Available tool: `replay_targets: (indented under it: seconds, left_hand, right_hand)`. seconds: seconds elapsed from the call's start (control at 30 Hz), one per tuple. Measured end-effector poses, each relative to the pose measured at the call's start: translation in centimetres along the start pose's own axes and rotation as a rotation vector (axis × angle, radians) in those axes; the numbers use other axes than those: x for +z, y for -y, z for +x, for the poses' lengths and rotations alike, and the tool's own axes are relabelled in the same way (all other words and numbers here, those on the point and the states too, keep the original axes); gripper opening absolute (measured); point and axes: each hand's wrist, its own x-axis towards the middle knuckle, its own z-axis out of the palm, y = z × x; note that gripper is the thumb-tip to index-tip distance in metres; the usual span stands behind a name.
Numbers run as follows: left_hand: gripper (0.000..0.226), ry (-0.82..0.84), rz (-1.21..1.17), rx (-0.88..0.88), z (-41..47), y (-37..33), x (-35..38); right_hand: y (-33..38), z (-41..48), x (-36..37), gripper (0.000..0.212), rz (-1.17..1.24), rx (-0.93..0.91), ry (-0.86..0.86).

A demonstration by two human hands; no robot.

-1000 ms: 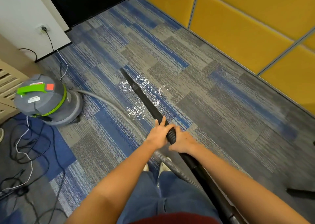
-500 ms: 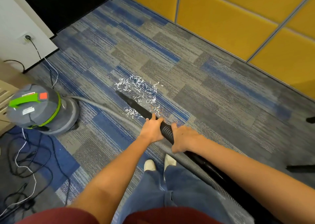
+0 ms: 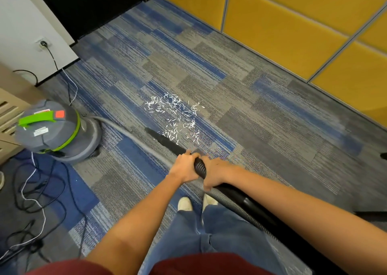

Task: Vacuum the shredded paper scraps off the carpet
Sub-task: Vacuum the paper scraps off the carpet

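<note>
- Fingers [image 3: 188, 155] of both hands curl round the black wand [image 3: 167, 141], left hand [image 3: 185, 168] ahead of right hand [image 3: 215, 173], for steering control.
- Its tip angles low at the paper scraps' [image 3: 176, 115] near edge on the carpet [image 3: 261, 128], likely to sweep through.

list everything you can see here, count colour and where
paper scraps: many, white, scattered on carpet at centre
wand: one, black, slanting down to the scraps
canister: one, grey with green handle, left
hose: one, grey, from canister toward the wand
carpet: one, blue and grey, whole floor
wall panels: several, yellow, upper right
cables: several, black and white, lower left floor
shoes: two, white, bottom centre
left hand: one, grips the wand
right hand: one, grips the wand behind it
</note>
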Motion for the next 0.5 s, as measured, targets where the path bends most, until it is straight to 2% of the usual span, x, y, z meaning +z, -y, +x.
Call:
replay_targets:
  seconds: [0.17,0.5]
  left_hand:
    - [0.043,-0.037,-0.026,-0.015,-0.3,0.7,0.2]
    - [0.045,0.087,-0.015,-0.013,-0.9,1.0,2.4]
  right_hand:
    - [0.9,0.7,1.1,0.091,-0.119,-0.039,-0.030]
    - [0.7,0.6,2.6,0.080,-0.191,-0.043,0.055]
